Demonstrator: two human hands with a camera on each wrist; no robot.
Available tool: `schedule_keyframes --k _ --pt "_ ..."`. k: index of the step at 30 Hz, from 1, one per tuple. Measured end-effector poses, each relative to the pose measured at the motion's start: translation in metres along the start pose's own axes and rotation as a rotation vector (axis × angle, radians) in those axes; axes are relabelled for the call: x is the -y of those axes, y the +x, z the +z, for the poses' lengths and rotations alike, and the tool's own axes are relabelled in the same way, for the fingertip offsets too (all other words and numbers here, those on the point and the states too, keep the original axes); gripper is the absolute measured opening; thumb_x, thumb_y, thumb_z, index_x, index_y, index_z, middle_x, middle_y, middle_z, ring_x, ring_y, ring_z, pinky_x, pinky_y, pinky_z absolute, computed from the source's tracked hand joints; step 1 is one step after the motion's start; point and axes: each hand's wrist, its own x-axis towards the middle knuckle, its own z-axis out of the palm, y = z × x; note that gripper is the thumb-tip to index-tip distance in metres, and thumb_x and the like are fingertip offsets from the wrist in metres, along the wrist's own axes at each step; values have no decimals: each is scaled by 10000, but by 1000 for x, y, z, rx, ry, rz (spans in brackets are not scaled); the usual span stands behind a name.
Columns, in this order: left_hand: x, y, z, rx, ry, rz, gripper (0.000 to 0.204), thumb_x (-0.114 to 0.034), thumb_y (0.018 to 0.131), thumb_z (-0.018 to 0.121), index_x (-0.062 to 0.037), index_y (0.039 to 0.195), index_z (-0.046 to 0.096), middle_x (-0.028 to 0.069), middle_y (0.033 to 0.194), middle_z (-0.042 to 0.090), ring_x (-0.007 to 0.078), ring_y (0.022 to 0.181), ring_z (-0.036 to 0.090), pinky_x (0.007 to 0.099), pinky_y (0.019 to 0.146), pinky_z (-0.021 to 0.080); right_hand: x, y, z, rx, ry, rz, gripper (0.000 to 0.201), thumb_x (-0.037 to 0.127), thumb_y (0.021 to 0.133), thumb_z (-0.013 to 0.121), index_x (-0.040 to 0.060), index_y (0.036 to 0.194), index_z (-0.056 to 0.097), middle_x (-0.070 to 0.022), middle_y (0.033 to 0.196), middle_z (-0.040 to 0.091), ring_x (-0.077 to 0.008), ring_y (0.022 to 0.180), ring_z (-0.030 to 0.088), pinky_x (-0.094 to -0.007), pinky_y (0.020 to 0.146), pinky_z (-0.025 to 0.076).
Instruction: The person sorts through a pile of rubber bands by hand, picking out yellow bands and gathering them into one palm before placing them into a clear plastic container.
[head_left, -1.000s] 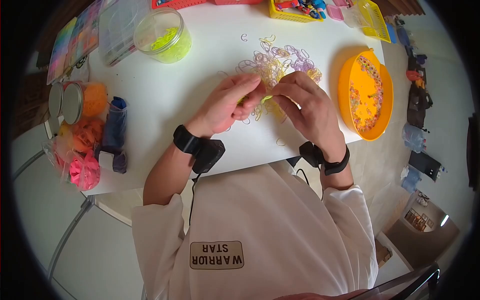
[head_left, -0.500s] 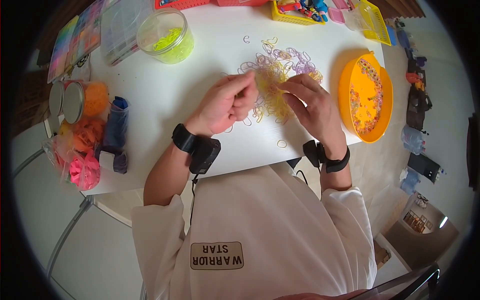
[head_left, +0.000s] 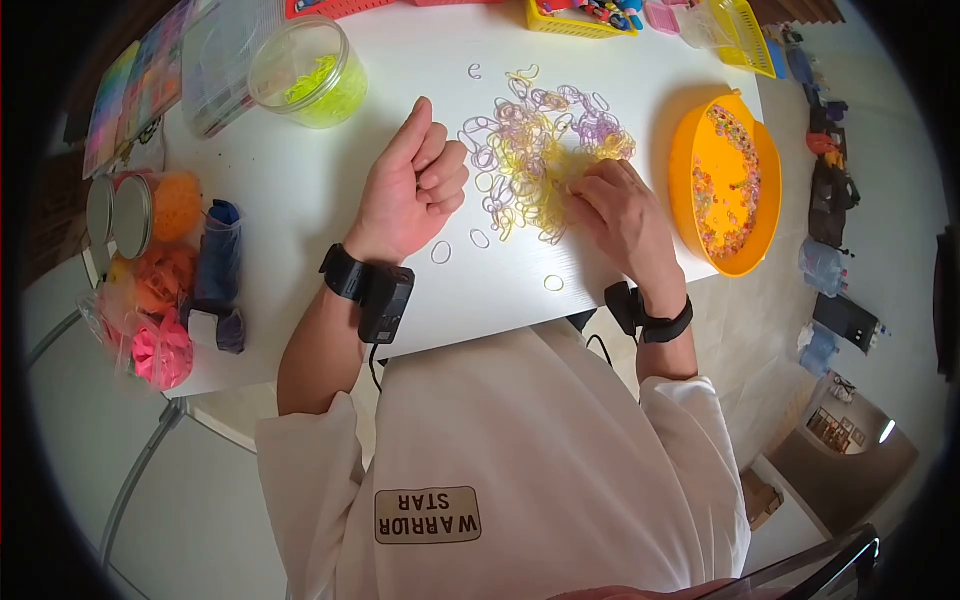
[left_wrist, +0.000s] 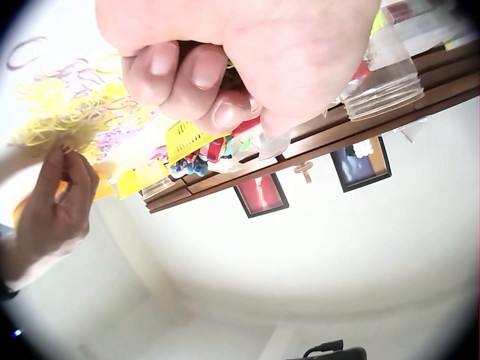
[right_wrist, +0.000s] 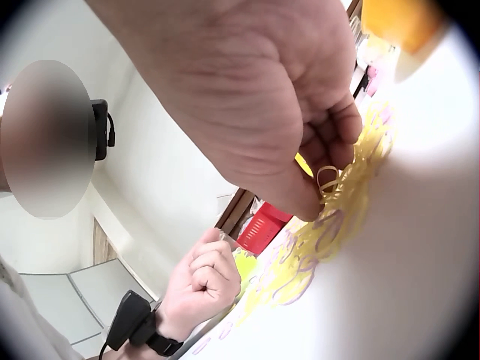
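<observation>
My left hand (head_left: 412, 190) is raised over the table, left of the pile, its fingers curled into the palm and thumb up. A small greenish sliver shows among the curled fingers in the left wrist view; the rest of those green rubber bands is hidden. At the right edge of the pile of purple and yellow rubber bands (head_left: 520, 150), my right hand (head_left: 622, 215) points its fingertips down. In the right wrist view, its thumb and fingers pinch a yellow rubber band (right_wrist: 328, 178) at the top of the heap.
An orange tray (head_left: 683, 190) of small beads stands on the right. A clear jar (head_left: 345, 95) of neon-green bands is at the back left. Lidded jars (head_left: 131, 217) and bags (head_left: 162, 352) line the left edge. Red and yellow baskets (head_left: 580, 28) stand at the back.
The hands were together over the pile with a green band between them. My left hand has drawn away left; my right has gone down to the pile's right side.
</observation>
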Motion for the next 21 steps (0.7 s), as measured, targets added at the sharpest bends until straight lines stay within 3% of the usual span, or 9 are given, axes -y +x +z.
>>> schedule_keyframes --k 8,11,14,21 --pt "-3 -4 -5 182 -31 64 554 -516 1033 303 -171 600 293 -60 530 207 88 464 149 257 440 157 -5 0 -4 -138 -5 240 113 56 784 673 24 891 660 -112 901 614 -303 868 610 -383 775 499" --pt "-3 -4 -4 185 -24 27 568 -543 1023 296 -169 596 296 -61 536 208 88 470 151 261 443 154 -3 3 -3 -121 56 38 160 54 772 688 51 931 673 -101 911 607 -293 868 602 -377 778 501" --pt "0 -3 -3 171 2 -1 572 -553 1019 297 -169 595 299 -63 541 214 85 473 153 258 446 152 7 7 1 62 68 -92 206 44 765 693 81 968 682 -84 907 593 -276 868 592 -369 773 505" --pt "1 -1 -6 172 30 -4 570 -551 1018 300 -169 595 301 -67 545 218 81 475 158 254 445 152 6 9 10 97 8 -58 200 42 771 686 75 968 674 -82 896 576 -262 887 583 -371 787 500"
